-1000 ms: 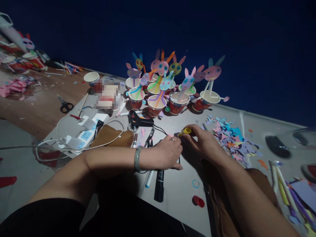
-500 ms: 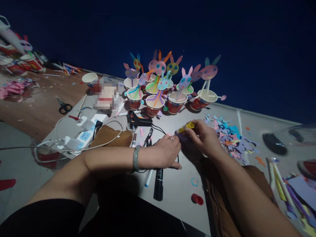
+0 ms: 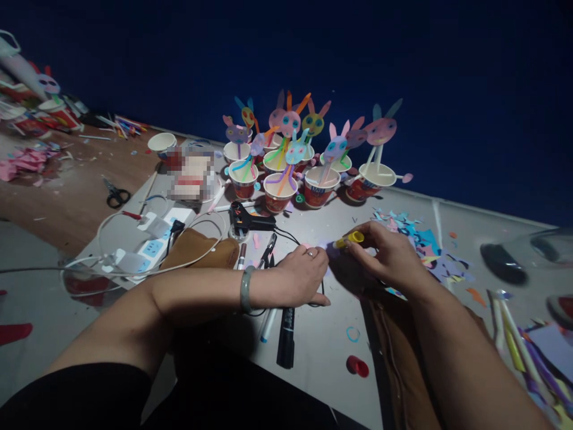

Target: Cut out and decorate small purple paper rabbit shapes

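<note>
My right hand (image 3: pixel 385 251) grips a yellow glue stick (image 3: pixel 353 238), its end tilted down toward the table. My left hand (image 3: pixel 302 275), with a ring on a finger and a green bangle at the wrist, rests palm-down on the table with the fingers curled under and the thumb stuck out. Whatever its fingertips pin is hidden, though a faint purple patch shows between the hands. A red cap (image 3: pixel 357 366) lies on its side at the front. Near my left wrist are a thick black marker (image 3: pixel 285 343) and a thinner white pen (image 3: pixel 268 325).
Paper cups with paper rabbit figures (image 3: pixel 320 185) stand at the back. A black glue gun (image 3: pixel 250 220) lies before them. Left are a power strip (image 3: pixel 156 242), cables, a brown pouch (image 3: pixel 192 248) and scissors (image 3: pixel 117 197). Paper scraps (image 3: pixel 416 236) spread at the right.
My right hand has moved a little right and toward me with the glue stick, away from my left hand. My left hand has stayed in place.
</note>
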`<control>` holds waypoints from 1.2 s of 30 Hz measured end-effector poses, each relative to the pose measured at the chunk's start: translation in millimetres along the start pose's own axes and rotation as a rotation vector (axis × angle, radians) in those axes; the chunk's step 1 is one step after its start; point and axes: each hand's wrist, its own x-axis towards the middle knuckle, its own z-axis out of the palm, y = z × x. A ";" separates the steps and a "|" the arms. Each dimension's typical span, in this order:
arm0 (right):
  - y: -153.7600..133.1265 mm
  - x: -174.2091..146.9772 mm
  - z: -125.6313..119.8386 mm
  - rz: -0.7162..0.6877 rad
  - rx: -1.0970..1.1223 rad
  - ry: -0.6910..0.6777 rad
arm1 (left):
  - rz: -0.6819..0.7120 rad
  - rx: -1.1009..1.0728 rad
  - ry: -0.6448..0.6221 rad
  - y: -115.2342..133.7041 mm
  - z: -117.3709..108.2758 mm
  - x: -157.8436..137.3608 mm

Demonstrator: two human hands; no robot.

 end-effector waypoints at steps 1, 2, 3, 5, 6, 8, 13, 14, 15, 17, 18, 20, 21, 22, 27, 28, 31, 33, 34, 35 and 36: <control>0.9 0.2 0.8 -0.010 -0.016 -0.007 | -0.003 -0.001 -0.001 0.0 -0.5 -0.1; 1.9 0.4 1.6 -0.020 -0.030 -0.015 | -0.004 -0.001 -0.002 0.0 -0.7 -0.3; 2.8 0.4 2.4 -0.028 -0.040 -0.023 | -0.003 0.001 0.001 0.1 -0.6 -0.4; 3.8 0.4 3.5 -0.032 -0.044 -0.041 | 0.006 0.004 0.009 0.1 -0.2 -0.4; 3.8 0.3 3.7 -0.028 -0.044 -0.052 | 0.006 0.004 0.012 0.1 0.1 -0.4; 2.8 0.2 3.5 -0.018 -0.044 -0.065 | 0.004 -0.002 0.010 0.0 0.1 -0.2; -0.8 0.0 2.8 -0.015 -0.058 -0.087 | 0.008 -0.011 0.003 -0.9 -0.7 0.4; -1.0 0.1 3.4 -0.013 -0.062 -0.078 | 0.010 -0.011 0.007 -1.0 -0.6 0.5; -1.0 0.3 4.2 -0.010 -0.064 -0.065 | 0.011 -0.010 0.010 -1.1 -0.4 0.6; -0.6 0.9 6.3 -0.001 -0.068 -0.042 | 0.011 -0.004 0.011 -1.1 0.0 0.7; -0.2 1.2 7.1 0.004 -0.070 -0.037 | 0.014 -0.001 0.010 -1.0 0.1 0.6; 0.5 1.6 7.8 0.012 -0.076 -0.030 | 0.016 0.001 0.005 -1.0 -0.3 0.6; 0.8 1.7 7.3 0.015 -0.076 -0.025 | 0.018 0.001 0.004 -1.0 -0.7 0.6; 1.1 1.5 6.3 0.017 -0.076 -0.019 | 0.021 -0.002 0.005 -1.1 -1.3 0.6; 2.8 -1.7 -3.4 0.036 -0.040 0.063 | 0.008 -0.039 -0.021 -2.0 -4.0 1.4; 2.7 -2.5 -5.0 0.041 -0.023 0.081 | 0.011 -0.044 -0.021 -2.3 -3.8 1.4; 0.3 -3.7 -6.6 0.026 0.004 0.082 | 0.025 -0.041 0.001 -3.1 -1.4 1.4; -2.0 -3.4 -5.3 -0.001 -0.001 0.043 | 0.029 -0.035 0.010 -3.5 0.8 1.5; -2.8 -3.0 -4.2 -0.010 -0.003 0.019 | 0.029 -0.031 0.011 -3.5 1.7 1.5; -3.1 -2.6 -3.0 -0.017 -0.007 -0.003 | 0.029 -0.027 0.008 -3.5 2.4 1.6; -2.9 -2.1 -1.6 -0.022 -0.016 -0.023 | 0.030 -0.021 0.005 -3.4 2.9 1.7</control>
